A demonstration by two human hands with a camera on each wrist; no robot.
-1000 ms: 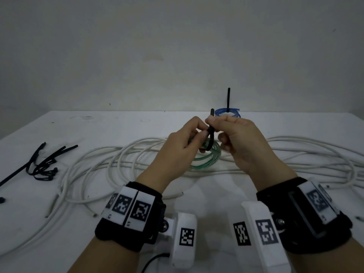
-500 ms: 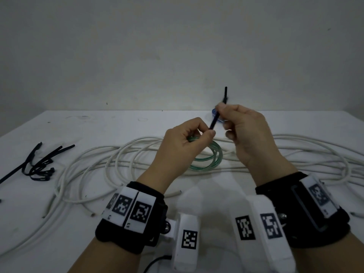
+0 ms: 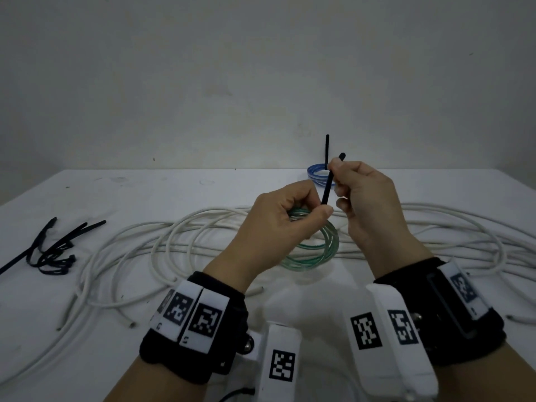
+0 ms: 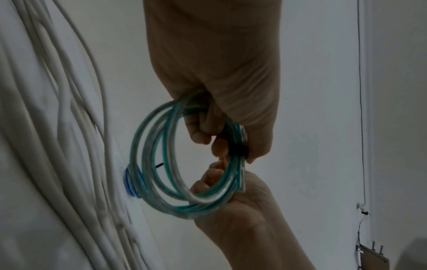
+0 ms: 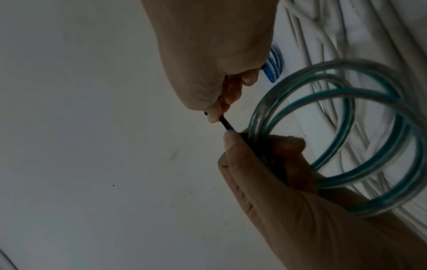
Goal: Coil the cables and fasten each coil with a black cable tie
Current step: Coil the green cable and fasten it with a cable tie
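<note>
Head view: the left hand (image 3: 285, 220) is curled round the green coil (image 3: 314, 250) at its top, held up off the table (image 3: 174, 198) over the loose white cables (image 3: 162, 250). The right hand (image 3: 367, 198) pinches the black tie (image 3: 329, 184), whose tail slants up from the left thumb. Behind the green coil sits a blue coil (image 3: 316, 174), already tied, its own tail sticking straight up. Spare ties (image 3: 50, 250) lie far left of the green coil.

Left wrist view: the fingers (image 4: 201, 127) are wrapped round the bundled strands, and a black band (image 4: 238, 150) crosses them right by the thumb, so the tie looks looped around already. The right hand shows just under the coil here.

Right wrist view: thumb and fingertips (image 5: 213, 117) nip the tie close to where it leaves the left hand's grip. Can't see the tie's head, it's hidden by fingers.

Looks like the cinching stage to me. My two cents: keep the left hand squeezing the strands flat together right at the band, pull the tail straight out in line with the head rather than sideways, and don't ease off on the coil until it's snug, or a loop may spring out.
</note>
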